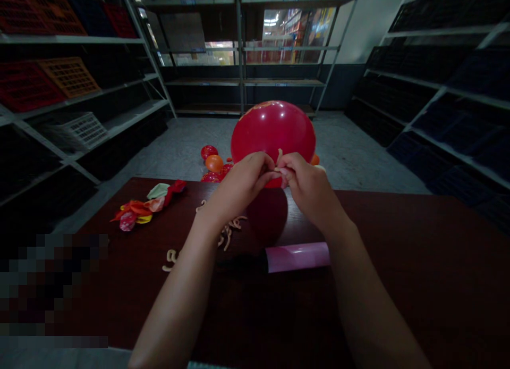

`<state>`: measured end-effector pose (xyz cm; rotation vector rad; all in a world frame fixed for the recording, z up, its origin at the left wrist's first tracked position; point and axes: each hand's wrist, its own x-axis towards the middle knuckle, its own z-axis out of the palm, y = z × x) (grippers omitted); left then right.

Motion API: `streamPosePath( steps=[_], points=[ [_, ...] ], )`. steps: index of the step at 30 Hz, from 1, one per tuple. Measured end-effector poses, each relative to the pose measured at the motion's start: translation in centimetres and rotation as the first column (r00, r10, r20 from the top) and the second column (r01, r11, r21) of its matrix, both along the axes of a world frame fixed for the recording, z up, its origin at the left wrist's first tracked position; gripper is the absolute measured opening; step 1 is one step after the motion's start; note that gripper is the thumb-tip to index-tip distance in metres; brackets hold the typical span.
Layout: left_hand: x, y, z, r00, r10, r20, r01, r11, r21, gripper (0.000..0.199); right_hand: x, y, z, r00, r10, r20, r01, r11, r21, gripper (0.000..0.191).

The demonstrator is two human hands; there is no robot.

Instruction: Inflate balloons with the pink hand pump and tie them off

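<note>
A large inflated red balloon (274, 127) is in front of my hands, just past the table's far edge. My left hand (255, 172) and my right hand (305, 183) meet at its neck, fingertips pinched together. Between them runs a short beige string (280, 155), one end sticking up. Which fingers also press on the balloon's neck is hidden. Below my hands, a pink balloon pump (298, 257) with a dark end lies on the table. More beige string pieces (227, 236) are scattered beside my left forearm, which partly covers them.
On the dark brown table (398, 252), a pile of uninflated balloons (149, 204) lies at the left. Small inflated balloons (214, 164) rest on the floor beyond it. Shelves with crates (67, 76) stand left and right, and a metal rack (240, 50) stands at the back.
</note>
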<state>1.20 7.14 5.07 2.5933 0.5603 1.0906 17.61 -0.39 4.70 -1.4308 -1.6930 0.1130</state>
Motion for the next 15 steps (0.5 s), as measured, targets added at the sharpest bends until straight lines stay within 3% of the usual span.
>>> streamPosePath(
  steps=[6,10,15],
  points=[
    [0.5,-0.8,0.0,0.992,0.097,0.074,-0.108,0.981,0.163,0.013,-0.3,-0.3,0.8,0.976,0.000,-0.218,-0.002,1.000,-0.010,0.008],
    [0.6,-0.7,-1.0,0.984,0.112,0.141,-0.143,0.962,0.235,0.018,-0.5,-0.8,1.3,0.940,0.074,-0.332,-0.098,0.994,-0.056,0.010],
    [0.6,-0.2,-1.5,0.970,0.095,0.223,-0.143,0.966,0.214,0.024,-0.3,-0.6,1.1,0.867,0.175,-0.467,-0.238,0.968,-0.078,0.012]
  ],
)
